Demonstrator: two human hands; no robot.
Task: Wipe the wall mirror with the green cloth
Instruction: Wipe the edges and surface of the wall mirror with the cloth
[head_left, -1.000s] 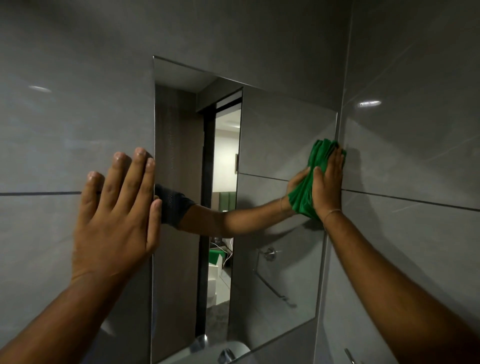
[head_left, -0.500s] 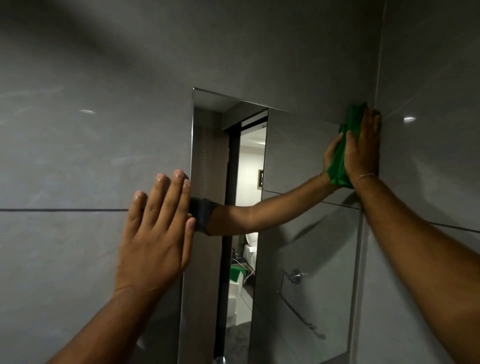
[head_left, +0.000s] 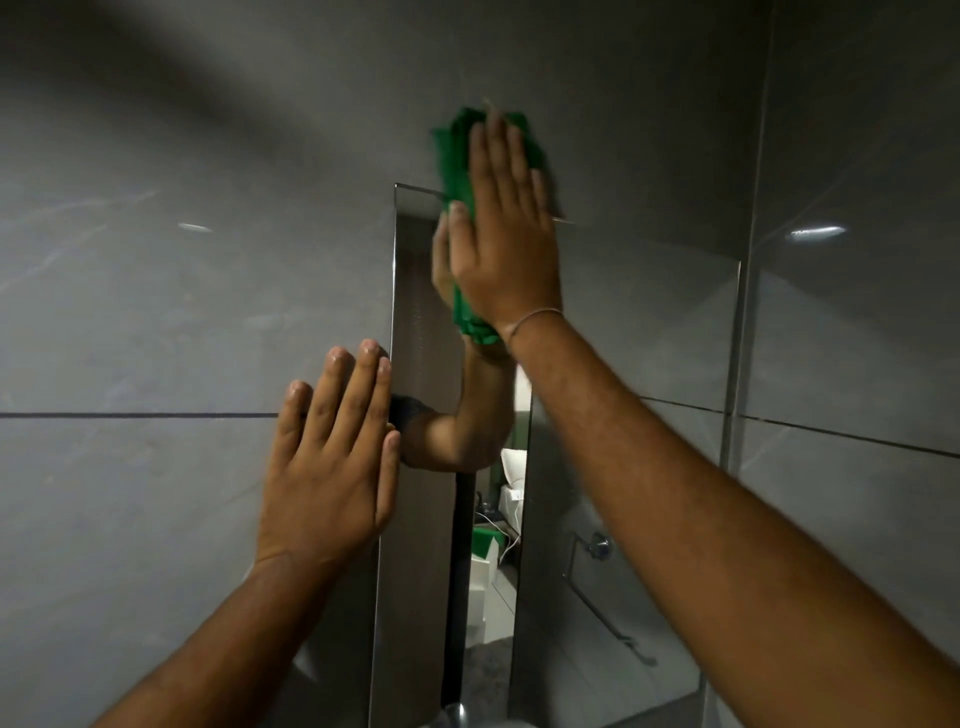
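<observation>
The wall mirror (head_left: 649, 364) is a tall frameless pane set flush in grey tiles. My right hand (head_left: 501, 234) lies flat on the green cloth (head_left: 457, 156), pressing it against the mirror's top left corner; the cloth spills over the top edge onto the tile above. The hand hides most of the cloth. My left hand (head_left: 332, 457) rests flat, fingers together, on the tile at the mirror's left edge, lower down, holding nothing. The mirror shows my arm's reflection.
Grey tiled walls (head_left: 156, 312) surround the mirror, and a side wall (head_left: 857, 312) meets it at a corner on the right. Reflected in the glass are a doorway, a towel rail (head_left: 602, 597) and a room beyond.
My right hand has swept the cloth from the mirror's right edge up to the top right corner, then left along the top edge to the top left corner. The left hand stayed in place.
</observation>
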